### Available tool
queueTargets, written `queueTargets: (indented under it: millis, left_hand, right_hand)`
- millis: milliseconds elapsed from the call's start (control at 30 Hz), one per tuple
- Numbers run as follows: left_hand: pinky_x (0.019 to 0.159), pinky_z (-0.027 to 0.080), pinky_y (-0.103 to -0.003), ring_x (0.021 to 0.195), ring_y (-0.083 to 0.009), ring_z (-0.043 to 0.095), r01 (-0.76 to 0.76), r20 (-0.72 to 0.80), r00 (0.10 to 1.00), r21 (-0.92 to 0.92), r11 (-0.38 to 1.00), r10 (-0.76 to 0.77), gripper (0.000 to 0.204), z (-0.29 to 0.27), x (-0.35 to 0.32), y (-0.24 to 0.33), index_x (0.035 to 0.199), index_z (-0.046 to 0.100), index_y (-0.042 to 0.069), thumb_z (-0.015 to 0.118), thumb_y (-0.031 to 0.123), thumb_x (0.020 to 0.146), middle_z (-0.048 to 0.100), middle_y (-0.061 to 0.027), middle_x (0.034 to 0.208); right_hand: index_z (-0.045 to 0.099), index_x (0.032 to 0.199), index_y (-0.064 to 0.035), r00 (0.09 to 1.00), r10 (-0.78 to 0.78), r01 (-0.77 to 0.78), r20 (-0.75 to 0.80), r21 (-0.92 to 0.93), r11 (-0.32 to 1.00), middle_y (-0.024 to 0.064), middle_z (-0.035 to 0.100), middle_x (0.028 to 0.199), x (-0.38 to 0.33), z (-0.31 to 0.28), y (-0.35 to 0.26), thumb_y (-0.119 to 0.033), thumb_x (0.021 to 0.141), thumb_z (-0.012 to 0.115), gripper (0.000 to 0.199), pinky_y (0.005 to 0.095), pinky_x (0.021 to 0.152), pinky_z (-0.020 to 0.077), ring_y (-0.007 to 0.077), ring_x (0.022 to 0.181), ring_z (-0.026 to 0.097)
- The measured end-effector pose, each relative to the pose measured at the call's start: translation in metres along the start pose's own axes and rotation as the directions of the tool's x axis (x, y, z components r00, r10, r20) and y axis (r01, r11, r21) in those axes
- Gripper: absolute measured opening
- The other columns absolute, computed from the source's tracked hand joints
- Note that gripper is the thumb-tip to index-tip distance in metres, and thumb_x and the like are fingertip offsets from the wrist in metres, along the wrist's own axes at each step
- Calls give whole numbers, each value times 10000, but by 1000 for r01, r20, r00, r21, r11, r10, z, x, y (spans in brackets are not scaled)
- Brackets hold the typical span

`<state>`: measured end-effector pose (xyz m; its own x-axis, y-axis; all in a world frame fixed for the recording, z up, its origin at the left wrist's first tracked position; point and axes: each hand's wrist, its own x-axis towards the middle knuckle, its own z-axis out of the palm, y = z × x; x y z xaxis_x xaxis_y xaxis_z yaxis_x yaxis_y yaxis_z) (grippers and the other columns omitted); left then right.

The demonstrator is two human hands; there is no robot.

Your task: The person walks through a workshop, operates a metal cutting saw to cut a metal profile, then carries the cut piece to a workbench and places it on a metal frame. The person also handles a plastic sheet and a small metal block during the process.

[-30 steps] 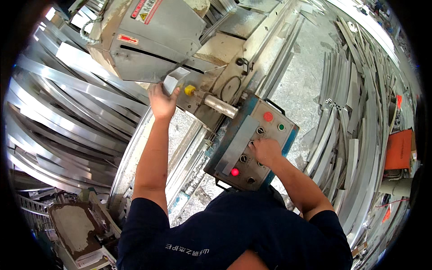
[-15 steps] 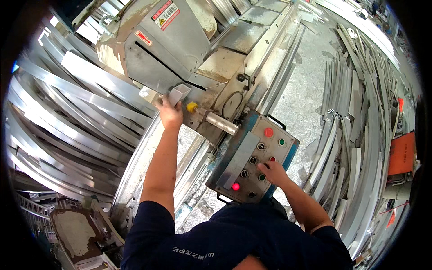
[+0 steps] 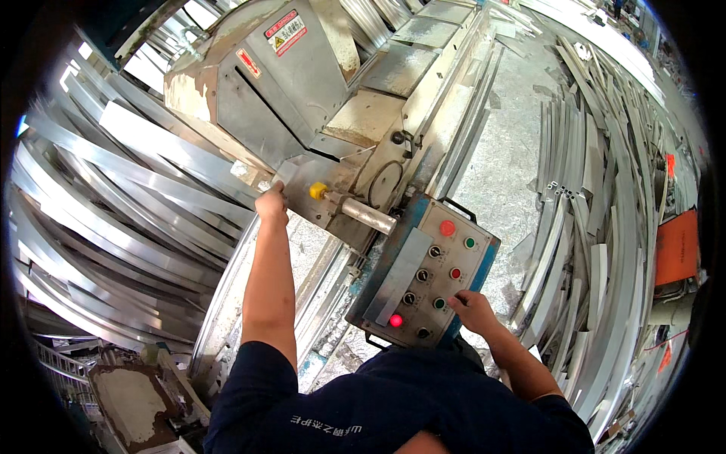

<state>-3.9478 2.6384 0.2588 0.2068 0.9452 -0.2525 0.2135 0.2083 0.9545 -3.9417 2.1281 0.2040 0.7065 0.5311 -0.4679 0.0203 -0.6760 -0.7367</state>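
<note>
At the near left corner of the grey metal-cutting machine (image 3: 261, 121), my left hand (image 3: 272, 203) has its fingers curled together by the bed edge. What they hold, if anything, is hidden. A yellow-tipped clamp cylinder (image 3: 364, 214) lies to the right of it on the machine bed. Over the lower right of the control box (image 3: 463, 265), my right hand (image 3: 470, 310) is closed, thumb and finger drawn together beside a green push button (image 3: 439, 303). No object shows in it. A flat metal strip (image 3: 401, 276) lies along the box's left side, near a lit red lamp (image 3: 395, 321).
Long silver profiles (image 3: 136, 181) are stacked on the left. More metal profiles (image 3: 582, 227) lie on the floor at right, with an orange panel (image 3: 675, 247) beyond. A worn brown board (image 3: 132, 401) sits at lower left.
The short rectangular metal tube in my left hand no longer shows; that hand has moved left and down to the bed edge. My right hand has shifted right and down, off the box's buttons.
</note>
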Motion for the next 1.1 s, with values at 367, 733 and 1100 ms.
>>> queueTargets:
  millis: [367,733,1100]
  left_hand:
    - [392,327,-294,459,-149,461,69,70,996,-107,992,-62,140,16,27,6,797,566,55,680,124,837,503,-24,603]
    - [398,326,-293,458,-144,432,35,99,994,13,999,-36,150,12,54,-1,827,602,70,718,160,798,481,-5,627]
    - [773,484,-346,914,-261,624,-136,44,990,115,984,131,543,3,77,-14,1071,621,-110,804,238,696,654,-174,1043]
  right_hand:
    - [654,927,20,996,-53,59,67,-87,994,223,653,844,-2,23,-1,-368,864,620,395,414,720,494,365,808,642]
    - [649,965,-54,869,-115,409,480,-569,713,174,668,880,-19,48,-60,-483,861,561,450,438,740,520,347,840,655]
    - [712,836,-73,881,-149,450,449,-697,559,127,693,868,-25,64,-45,-337,855,517,329,434,695,542,307,816,680]
